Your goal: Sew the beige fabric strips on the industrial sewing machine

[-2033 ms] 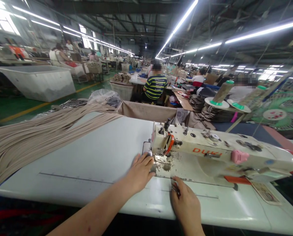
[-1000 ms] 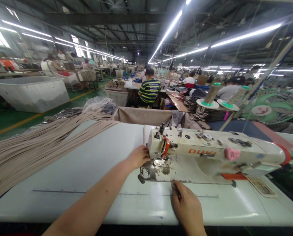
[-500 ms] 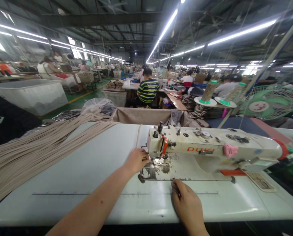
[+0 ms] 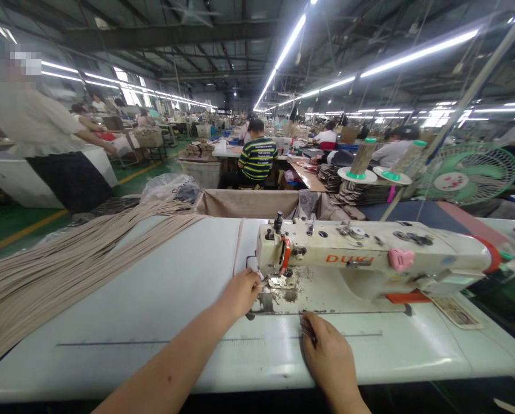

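A white sewing machine (image 4: 313, 250) with orange lettering stands on the pale table. My left hand (image 4: 240, 292) is beside the presser foot (image 4: 279, 282), its thumb and fingers closed together. Whatever they pinch is hidden. A thin beige strip (image 4: 239, 247) runs over the table from behind and disappears at this hand. My right hand (image 4: 331, 353) rests at the front edge of the machine bed (image 4: 317, 296), fingers curled inward. Something small and dark shows between those fingers, too unclear to name.
Many long beige strips (image 4: 88, 259) lie in a bundle across the table's left side. Behind the table is a fabric-lined bin (image 4: 248, 201). Thread cones (image 4: 363, 160) and a green fan (image 4: 464, 175) stand at the right. A person in a white top (image 4: 37, 115) is at the far left.
My left hand has shifted slightly nearer to me beside the presser foot. My right hand stays almost still. A person in a white top has come into view at the left.
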Motion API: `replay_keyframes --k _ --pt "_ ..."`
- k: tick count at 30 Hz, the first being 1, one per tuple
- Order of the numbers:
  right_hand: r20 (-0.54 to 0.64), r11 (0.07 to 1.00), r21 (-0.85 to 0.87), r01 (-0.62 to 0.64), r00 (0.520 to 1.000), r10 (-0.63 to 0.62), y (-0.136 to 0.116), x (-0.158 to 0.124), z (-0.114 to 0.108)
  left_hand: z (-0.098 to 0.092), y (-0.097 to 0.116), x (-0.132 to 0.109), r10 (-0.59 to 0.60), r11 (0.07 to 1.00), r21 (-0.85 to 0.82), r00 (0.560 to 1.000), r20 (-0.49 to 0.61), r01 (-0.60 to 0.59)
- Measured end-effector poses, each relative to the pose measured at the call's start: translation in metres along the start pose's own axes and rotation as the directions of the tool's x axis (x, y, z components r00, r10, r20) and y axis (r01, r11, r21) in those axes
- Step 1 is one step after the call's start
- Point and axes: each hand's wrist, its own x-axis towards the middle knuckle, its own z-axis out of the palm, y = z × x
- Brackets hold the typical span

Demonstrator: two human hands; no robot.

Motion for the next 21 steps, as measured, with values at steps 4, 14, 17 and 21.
replay_keyframes --k 4,14,17,21 --pt "-0.013 1.0 -0.01 0.011 1.0 -0.011 -0.001 0.001 -0.002 0.001 0.009 -0.005 -0.045 0.999 -0.007 0.999 0.002 0.045" --pt "0.024 1.0 0.018 0.005 1.0 -0.006 0.01 -0.008 0.009 0.019 0.045 -0.022 -0.184 0.983 0.007 0.983 0.008 0.184" --pt "0.069 0.999 0.039 0.002 0.998 -0.004 0.018 -0.012 0.014 0.019 0.061 -0.025 -0.231 0.972 -0.026 0.972 0.05 0.232" --pt "0.09 0.995 0.1 0.003 0.996 -0.012 0.027 -0.015 0.02 0.002 0.079 -0.029 -0.263 0.963 -0.006 0.944 0.201 0.269"
